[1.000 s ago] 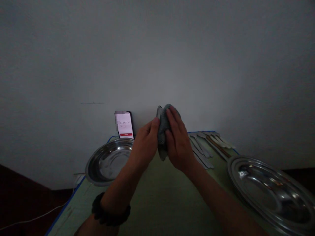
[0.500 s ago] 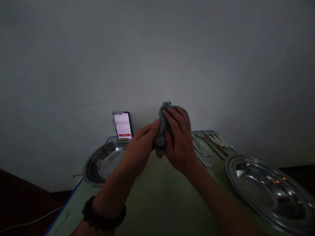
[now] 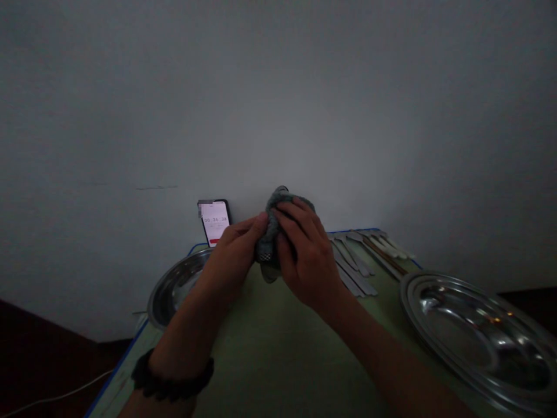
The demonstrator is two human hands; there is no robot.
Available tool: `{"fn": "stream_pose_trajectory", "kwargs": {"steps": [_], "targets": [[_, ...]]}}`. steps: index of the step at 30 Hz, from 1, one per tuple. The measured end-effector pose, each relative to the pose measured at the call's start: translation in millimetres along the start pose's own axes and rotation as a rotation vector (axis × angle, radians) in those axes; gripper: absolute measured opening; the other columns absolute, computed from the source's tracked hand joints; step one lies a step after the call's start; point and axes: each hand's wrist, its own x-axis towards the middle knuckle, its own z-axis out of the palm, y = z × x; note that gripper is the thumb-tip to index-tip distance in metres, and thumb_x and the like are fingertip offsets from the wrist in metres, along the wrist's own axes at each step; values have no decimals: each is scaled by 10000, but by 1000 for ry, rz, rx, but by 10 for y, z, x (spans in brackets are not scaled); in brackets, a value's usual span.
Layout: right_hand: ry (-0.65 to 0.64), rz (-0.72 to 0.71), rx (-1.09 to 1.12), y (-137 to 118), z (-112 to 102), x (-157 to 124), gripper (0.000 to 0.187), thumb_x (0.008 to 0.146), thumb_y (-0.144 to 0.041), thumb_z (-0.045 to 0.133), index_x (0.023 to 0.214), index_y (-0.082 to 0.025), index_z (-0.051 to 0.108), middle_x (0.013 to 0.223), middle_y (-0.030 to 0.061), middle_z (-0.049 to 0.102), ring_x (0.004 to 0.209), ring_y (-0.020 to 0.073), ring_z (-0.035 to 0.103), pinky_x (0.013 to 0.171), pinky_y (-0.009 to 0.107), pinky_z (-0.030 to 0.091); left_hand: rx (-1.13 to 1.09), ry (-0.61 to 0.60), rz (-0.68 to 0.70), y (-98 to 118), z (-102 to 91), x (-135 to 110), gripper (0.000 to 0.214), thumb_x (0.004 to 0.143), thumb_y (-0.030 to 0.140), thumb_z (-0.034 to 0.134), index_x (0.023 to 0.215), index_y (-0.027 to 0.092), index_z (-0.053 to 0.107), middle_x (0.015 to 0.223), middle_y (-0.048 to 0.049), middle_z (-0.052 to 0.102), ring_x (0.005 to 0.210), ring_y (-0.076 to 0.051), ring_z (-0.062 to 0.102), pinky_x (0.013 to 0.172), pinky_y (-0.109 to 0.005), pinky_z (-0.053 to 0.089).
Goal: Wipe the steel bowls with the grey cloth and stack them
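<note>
Above the far middle of the green table (image 3: 270,348), both my hands are closed round a bunched grey cloth (image 3: 268,229). My left hand (image 3: 232,255) grips it from the left, with a dark bead bracelet on that wrist. My right hand (image 3: 307,258) wraps over it from the right, fingers curled across the top. A small rounded metal tip, perhaps of a utensil, peeks out above the cloth, and what the cloth covers is hidden.
A round steel bowl (image 3: 174,287) sits at the left, partly behind my left arm. A big steel tray (image 3: 478,337) lies at the right. Several flat utensils (image 3: 361,261) lie in a row at the back right. A lit phone (image 3: 215,223) leans on the wall.
My hands and the cloth have drifted slightly left and lower, with the fingers shifting over the cloth. The view has tilted a little; the phone's timer has advanced.
</note>
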Motion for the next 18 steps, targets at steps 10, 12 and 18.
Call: {"fn": "stream_pose_trajectory", "kwargs": {"steps": [10,12,18], "targets": [[107,359,367,438,-111,91,313,931,-328,380,1140,-234,593,1214,74,602,1178,197,532,1073,438,380,234,-291,57,185,-8,-123,234,854,285,565,690,161,677,651,11,623,617,-115,545,609,-229,439],[100,436,422,463,-136,104,344,940,-376,362,1165,-251,590,1246,54,606,1205,203,521,1085,447,361,86,-263,39,211,-49,-127,226,850,276,582,684,160,683,615,16,610,569,-99,538,561,-208,436],[168,683,379,457,-113,98,478,935,-485,338,1236,-208,584,1264,81,616,1238,260,509,1081,518,346,-292,-42,41,288,-177,-91,299,892,209,525,664,135,704,593,-15,664,507,-92,577,519,-186,487]]}}
